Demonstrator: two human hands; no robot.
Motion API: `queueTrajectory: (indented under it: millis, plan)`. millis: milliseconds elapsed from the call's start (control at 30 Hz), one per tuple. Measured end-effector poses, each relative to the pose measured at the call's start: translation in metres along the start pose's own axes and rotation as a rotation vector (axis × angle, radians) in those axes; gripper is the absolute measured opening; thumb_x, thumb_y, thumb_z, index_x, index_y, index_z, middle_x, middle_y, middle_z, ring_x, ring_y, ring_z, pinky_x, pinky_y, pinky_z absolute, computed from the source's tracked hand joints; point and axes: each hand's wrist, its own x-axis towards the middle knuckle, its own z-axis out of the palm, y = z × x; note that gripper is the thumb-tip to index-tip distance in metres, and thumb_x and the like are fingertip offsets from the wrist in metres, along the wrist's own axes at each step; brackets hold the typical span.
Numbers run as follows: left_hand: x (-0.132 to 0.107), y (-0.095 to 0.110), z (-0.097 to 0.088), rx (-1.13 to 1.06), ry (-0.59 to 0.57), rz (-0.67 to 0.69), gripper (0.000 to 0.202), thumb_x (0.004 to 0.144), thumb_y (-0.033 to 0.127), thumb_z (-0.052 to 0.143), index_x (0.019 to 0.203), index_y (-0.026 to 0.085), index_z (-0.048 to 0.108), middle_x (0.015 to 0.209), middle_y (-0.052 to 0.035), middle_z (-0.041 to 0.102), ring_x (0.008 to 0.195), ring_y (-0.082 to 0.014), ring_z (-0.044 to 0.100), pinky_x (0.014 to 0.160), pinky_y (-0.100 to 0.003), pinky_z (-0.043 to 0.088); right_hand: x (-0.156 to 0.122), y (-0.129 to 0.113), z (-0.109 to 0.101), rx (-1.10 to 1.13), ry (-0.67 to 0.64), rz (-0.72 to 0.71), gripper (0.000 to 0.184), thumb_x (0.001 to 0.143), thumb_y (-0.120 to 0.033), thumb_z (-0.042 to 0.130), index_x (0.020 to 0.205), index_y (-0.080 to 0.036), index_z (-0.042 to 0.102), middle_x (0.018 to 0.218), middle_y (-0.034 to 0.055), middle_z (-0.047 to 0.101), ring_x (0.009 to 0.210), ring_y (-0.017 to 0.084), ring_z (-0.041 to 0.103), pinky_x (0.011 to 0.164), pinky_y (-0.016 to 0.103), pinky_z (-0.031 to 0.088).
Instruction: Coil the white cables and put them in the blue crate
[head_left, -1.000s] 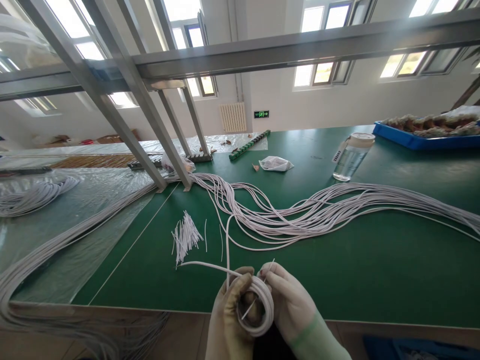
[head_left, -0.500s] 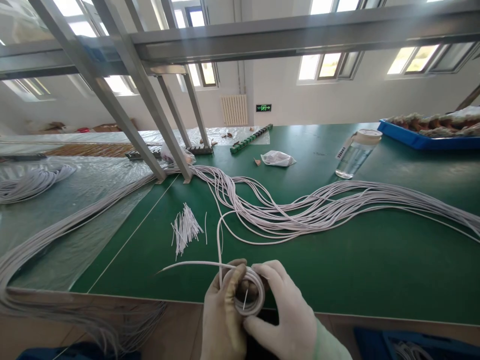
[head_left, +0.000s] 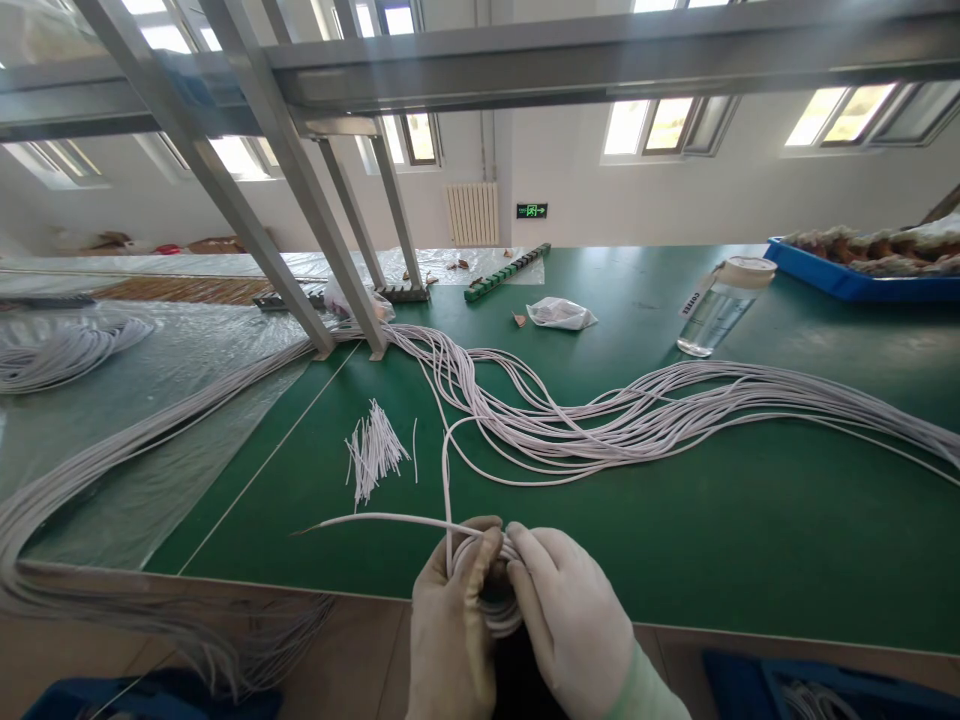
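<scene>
Both my gloved hands meet at the near edge of a green table (head_left: 712,530). My left hand (head_left: 448,630) and my right hand (head_left: 574,620) are closed around a small coil of white cable (head_left: 499,605) held between them. One cable strand (head_left: 448,470) runs from the coil up to a long bundle of white cables (head_left: 637,415) lying across the table. A loose cable end (head_left: 367,520) sticks out to the left of the coil. A pile of short white ties (head_left: 373,455) lies just beyond my hands to the left.
A clear jar with a white lid (head_left: 716,305) stands at the right, a blue tray (head_left: 862,280) of goods behind it. A crumpled plastic bag (head_left: 561,313) and a green strip (head_left: 506,272) lie farther back. Grey metal frame legs (head_left: 300,190) rise at the left over plastic sheeting (head_left: 150,400).
My hands have closed tighter over the coil, the right hand covering more of it. The loose end now points further left. The camera has tilted slightly.
</scene>
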Motion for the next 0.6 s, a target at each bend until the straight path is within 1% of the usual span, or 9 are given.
queueTrajectory:
  millis: [67, 167, 233, 300, 367, 433, 500, 600]
  plan:
    - [0.001, 0.002, -0.002, 0.032, -0.002, -0.013, 0.013, 0.074, 0.031, 0.084, 0.082, 0.022, 0.082, 0.075, -0.0076, 0.071, 0.070, -0.0255, 0.067, 0.062, -0.032, 0.057, 0.003, 0.004, -0.005, 0.072, -0.044, -0.008, 0.029, 0.106, -0.019, 0.040, 0.127, -0.015, 0.060, 0.096, 0.0128, 0.069, 0.088, 0.026, 0.068, 0.077, 0.037, 0.054]
    - [0.003, -0.002, -0.011, 0.076, -0.068, -0.022, 0.014, 0.076, 0.030, 0.083, 0.087, 0.022, 0.082, 0.069, -0.0032, 0.065, 0.061, -0.0187, 0.058, 0.055, -0.027, 0.050, 0.009, 0.011, -0.014, 0.171, -0.080, 0.007, 0.025, 0.108, -0.022, 0.041, 0.111, -0.018, 0.066, 0.093, 0.0096, 0.068, 0.082, 0.021, 0.067, 0.074, 0.032, 0.053]
    - [0.008, -0.010, -0.018, 0.113, -0.095, -0.002, 0.018, 0.077, 0.031, 0.083, 0.093, 0.022, 0.081, 0.076, -0.0035, 0.068, 0.064, -0.0182, 0.059, 0.057, -0.025, 0.050, 0.012, 0.014, -0.019, 0.204, -0.081, 0.013, 0.025, 0.108, -0.024, 0.044, 0.102, -0.020, 0.069, 0.088, 0.0070, 0.069, 0.077, 0.019, 0.066, 0.070, 0.029, 0.052]
    - [0.014, -0.019, -0.025, 0.156, -0.094, 0.038, 0.023, 0.074, 0.029, 0.085, 0.096, 0.022, 0.081, 0.090, -0.0064, 0.073, 0.074, -0.0210, 0.065, 0.063, -0.026, 0.053, 0.013, 0.016, -0.021, 0.235, -0.072, 0.023, 0.023, 0.106, -0.024, 0.049, 0.096, -0.021, 0.070, 0.084, 0.0050, 0.069, 0.073, 0.016, 0.066, 0.067, 0.026, 0.051]
    - [0.016, -0.022, -0.027, 0.172, -0.080, 0.041, 0.026, 0.074, 0.030, 0.085, 0.098, 0.021, 0.081, 0.092, -0.0075, 0.074, 0.078, -0.0229, 0.067, 0.068, -0.028, 0.056, 0.012, 0.017, -0.022, 0.256, -0.055, 0.035, 0.022, 0.105, -0.023, 0.053, 0.091, -0.021, 0.071, 0.082, 0.0042, 0.069, 0.070, 0.015, 0.066, 0.065, 0.025, 0.050]
    - [0.013, -0.017, -0.026, 0.179, -0.099, 0.006, 0.023, 0.078, 0.033, 0.083, 0.098, 0.022, 0.081, 0.086, -0.0067, 0.072, 0.077, -0.0226, 0.066, 0.069, -0.029, 0.056, 0.011, 0.016, -0.022, 0.261, -0.022, 0.039, 0.022, 0.104, -0.021, 0.054, 0.089, -0.020, 0.071, 0.080, 0.0043, 0.068, 0.069, 0.015, 0.065, 0.064, 0.025, 0.050]
    - [0.007, -0.007, -0.021, 0.196, -0.151, -0.015, 0.021, 0.082, 0.036, 0.080, 0.097, 0.022, 0.081, 0.082, -0.0062, 0.070, 0.074, -0.0221, 0.065, 0.065, -0.028, 0.054, 0.011, 0.015, -0.021, 0.258, 0.005, 0.037, 0.023, 0.104, -0.021, 0.053, 0.089, -0.020, 0.071, 0.080, 0.0049, 0.068, 0.070, 0.016, 0.065, 0.064, 0.026, 0.050]
    - [-0.001, 0.005, -0.015, 0.158, -0.198, -0.026, 0.024, 0.080, 0.039, 0.083, 0.096, 0.022, 0.081, 0.067, -0.0021, 0.062, 0.061, -0.0178, 0.056, 0.055, -0.026, 0.048, 0.015, 0.013, -0.022, 0.234, 0.029, 0.016, 0.022, 0.104, -0.022, 0.054, 0.090, -0.020, 0.071, 0.079, 0.0048, 0.068, 0.070, 0.016, 0.065, 0.065, 0.026, 0.050]
